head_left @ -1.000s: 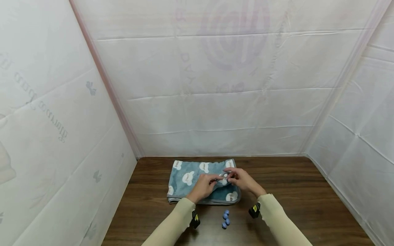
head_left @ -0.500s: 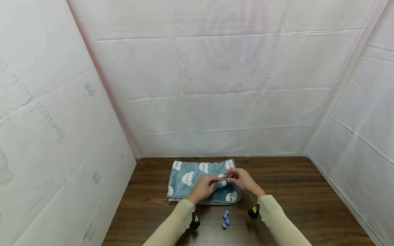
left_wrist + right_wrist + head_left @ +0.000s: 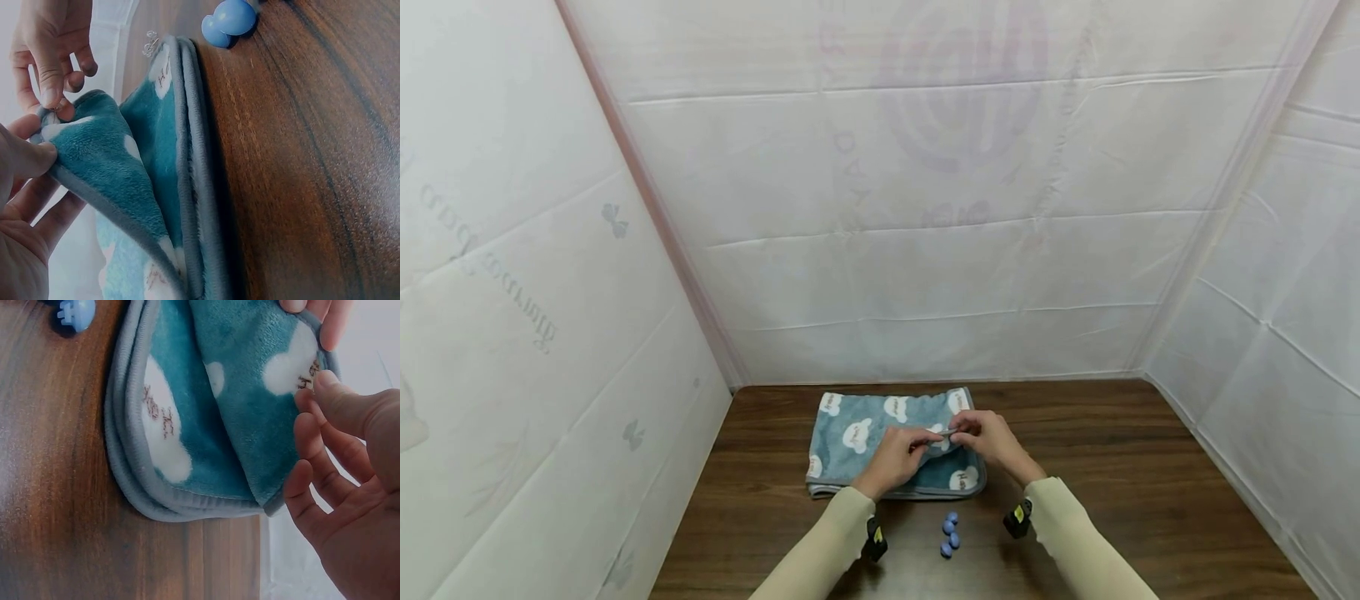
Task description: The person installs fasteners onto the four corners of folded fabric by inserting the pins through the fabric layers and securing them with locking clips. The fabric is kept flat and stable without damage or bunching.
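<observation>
A folded teal blanket [image 3: 838,433] with white cloud-like patches and grey edging lies on the table. My left hand [image 3: 891,460] pinches its lifted edge between thumb and fingers; in the left wrist view that raised layer of the blanket [image 3: 103,150] slopes down from the fingertips. Opposite, my right hand [image 3: 996,440] pinches a small shiny piece [image 3: 59,107] against the same edge, its thumb and index finger close together. The piece's kind is too small to tell. In the right wrist view, the other right-hand fingers curl loosely beside the blanket [image 3: 250,419].
Several small blue round-capped pieces [image 3: 948,527] lie in front of the blanket on the dark wooden table [image 3: 1075,500]. Little clear curled pieces [image 3: 150,44] show beyond the blanket's corner in the left wrist view. White sheet walls [image 3: 925,292] enclose the back and sides.
The lifted blanket edge between the hands has turned flatter, and its white patch shows less than a second ago. Both hands stay in nearly the same place; the blue pieces have not moved.
</observation>
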The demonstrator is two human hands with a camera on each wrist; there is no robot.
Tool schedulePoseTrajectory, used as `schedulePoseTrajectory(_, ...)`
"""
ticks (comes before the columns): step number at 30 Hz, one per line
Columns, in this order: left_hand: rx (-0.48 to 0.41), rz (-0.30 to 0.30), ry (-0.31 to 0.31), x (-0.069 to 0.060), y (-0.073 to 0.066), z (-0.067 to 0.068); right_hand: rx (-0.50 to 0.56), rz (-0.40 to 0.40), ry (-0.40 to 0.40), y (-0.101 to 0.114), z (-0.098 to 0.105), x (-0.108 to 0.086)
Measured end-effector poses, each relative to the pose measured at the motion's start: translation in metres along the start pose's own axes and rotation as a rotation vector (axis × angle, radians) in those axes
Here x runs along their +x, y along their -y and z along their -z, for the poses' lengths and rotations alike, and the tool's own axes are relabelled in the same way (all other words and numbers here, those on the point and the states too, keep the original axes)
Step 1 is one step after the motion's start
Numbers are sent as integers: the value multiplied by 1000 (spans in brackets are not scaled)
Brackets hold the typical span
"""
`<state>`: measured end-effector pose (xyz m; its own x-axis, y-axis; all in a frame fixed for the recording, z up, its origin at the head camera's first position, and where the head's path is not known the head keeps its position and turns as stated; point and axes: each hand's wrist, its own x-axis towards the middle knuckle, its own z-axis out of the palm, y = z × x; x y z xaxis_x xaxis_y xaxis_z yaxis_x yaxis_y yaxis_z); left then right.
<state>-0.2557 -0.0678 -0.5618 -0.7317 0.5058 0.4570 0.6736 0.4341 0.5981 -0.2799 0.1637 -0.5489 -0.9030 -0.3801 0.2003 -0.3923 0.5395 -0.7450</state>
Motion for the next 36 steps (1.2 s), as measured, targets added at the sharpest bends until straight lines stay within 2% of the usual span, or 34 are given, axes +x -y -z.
schedulePoseTrajectory(8, -3, 48, 14, -2, -1, -1, -11, 32, -1, 2, -3, 1)
schedulePoseTrajectory(14, -4, 8, -1, -2, -1, -1, -15, 54, 24, 2, -2, 1)
schedulePoseTrajectory(18, -3, 9, -1, -2, -1, -2, -19, 58, 33, 2, -1, 1)
schedulePoseTrajectory(26, 154, -61, -32, -13, -11, -4, -48, 56, 22, 0, -3, 0)
schedulePoseTrajectory(29, 156, -81, 30, -18, -15, -7, -67, 81, 7, -2, -3, 0)
schedulePoseTrajectory(36, 102, -108, 303, -26, -23, -18, -60, 89, -4, -1, -4, -1)
